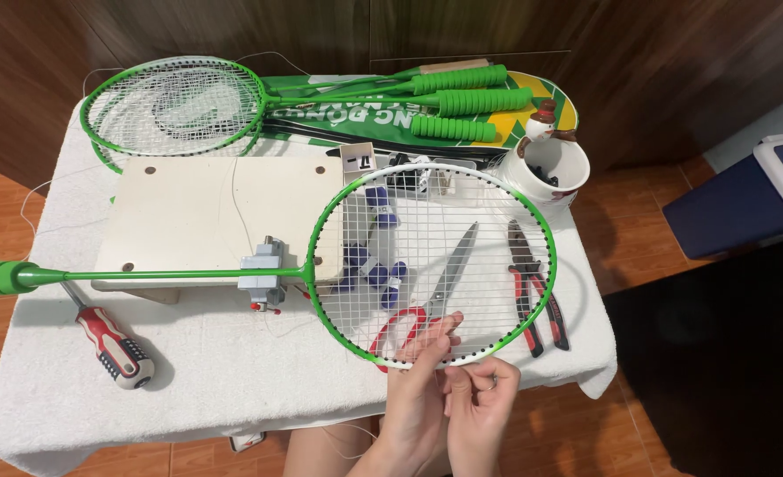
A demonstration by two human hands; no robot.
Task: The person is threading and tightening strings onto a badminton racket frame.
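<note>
Here, both hands, left hand [418, 371], right hand [484, 393], pinching green racket [431, 265] rim

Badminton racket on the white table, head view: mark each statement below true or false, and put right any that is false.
1. Both hands touch the near rim of the clamped racket. True: left hand and right hand meet at its strings there.
2. The scissors have blue handles. False: the handles are red, and they lie under the strings.
3. A screwdriver lies below the racket's shaft. True.
4. The pliers stand in the mug. False: they lie flat on the white cloth, right of the scissors.
5. Only one racket is on the table. False: more green rackets lie at the far edge.
</note>
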